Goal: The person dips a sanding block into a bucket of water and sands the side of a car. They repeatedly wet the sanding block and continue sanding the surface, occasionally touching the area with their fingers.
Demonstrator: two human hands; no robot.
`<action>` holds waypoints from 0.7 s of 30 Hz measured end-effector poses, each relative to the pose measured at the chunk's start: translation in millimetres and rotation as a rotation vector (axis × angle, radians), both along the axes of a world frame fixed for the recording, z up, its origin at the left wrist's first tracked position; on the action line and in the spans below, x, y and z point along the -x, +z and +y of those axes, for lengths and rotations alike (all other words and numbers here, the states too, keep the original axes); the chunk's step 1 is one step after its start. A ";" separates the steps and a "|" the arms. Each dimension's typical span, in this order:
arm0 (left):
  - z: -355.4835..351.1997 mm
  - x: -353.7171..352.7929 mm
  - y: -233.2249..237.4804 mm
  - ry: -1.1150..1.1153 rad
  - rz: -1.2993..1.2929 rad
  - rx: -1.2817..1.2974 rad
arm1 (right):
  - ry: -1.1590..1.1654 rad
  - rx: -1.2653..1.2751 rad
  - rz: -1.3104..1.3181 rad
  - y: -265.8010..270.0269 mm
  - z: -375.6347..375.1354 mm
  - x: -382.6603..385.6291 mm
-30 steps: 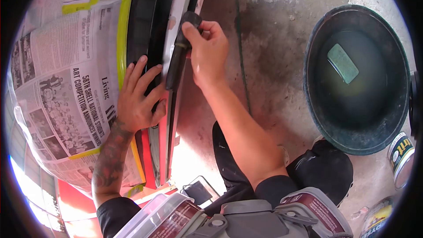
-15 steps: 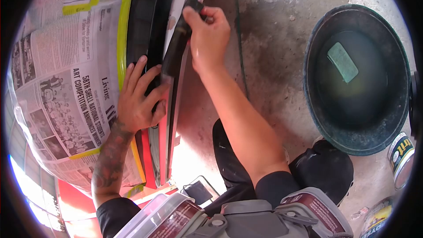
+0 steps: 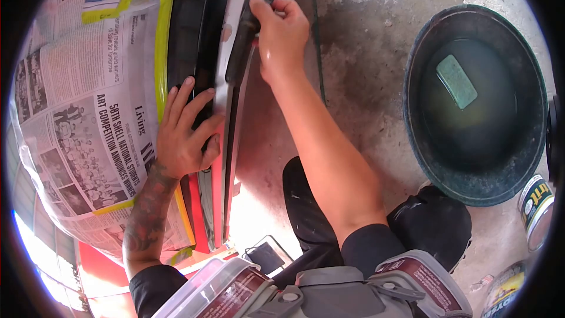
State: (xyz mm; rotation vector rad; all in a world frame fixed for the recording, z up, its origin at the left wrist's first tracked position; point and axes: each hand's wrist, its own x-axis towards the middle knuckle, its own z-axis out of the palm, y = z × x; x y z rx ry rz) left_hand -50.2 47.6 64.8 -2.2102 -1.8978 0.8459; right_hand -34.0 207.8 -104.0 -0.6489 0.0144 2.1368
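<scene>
My right hand [image 3: 285,32] is closed around the upper end of a long, dark sanding block [image 3: 242,50]. The block lies lengthwise along the edge of a car body panel [image 3: 228,20], which shows white and grey patches. Lower down, my left hand [image 3: 187,132] rests with spread fingers on the panel beside the black trim, holding nothing. Newspaper [image 3: 88,118] edged with yellow masking tape [image 3: 165,41] covers the car's surface left of that hand. The underside of the block is hidden.
On the concrete floor to the right stands a black tub [image 3: 415,123] of cloudy water with a green block [image 3: 457,81] in it. Two cans, one labelled [image 3: 537,209], stand at the lower right. A respirator [image 3: 338,291] fills the bottom edge.
My right hand and the sanding block have slid upward along the panel edge, slightly to the right. My left hand stays in place.
</scene>
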 end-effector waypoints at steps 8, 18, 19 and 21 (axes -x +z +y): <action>-0.8 0.9 0.8 0.010 -0.007 0.013 | -0.047 -0.009 0.023 3.5 9.8 -1.8; 0.1 -1.1 -0.9 -0.001 -0.004 -0.021 | -0.072 -0.035 0.041 -0.8 16.7 3.8; 0.4 -1.3 -0.6 0.003 -0.004 -0.020 | -0.048 -0.018 0.057 -2.8 18.2 3.8; 0.4 -1.4 -0.3 0.006 -0.005 -0.020 | -0.002 0.015 0.089 -0.2 24.6 -1.8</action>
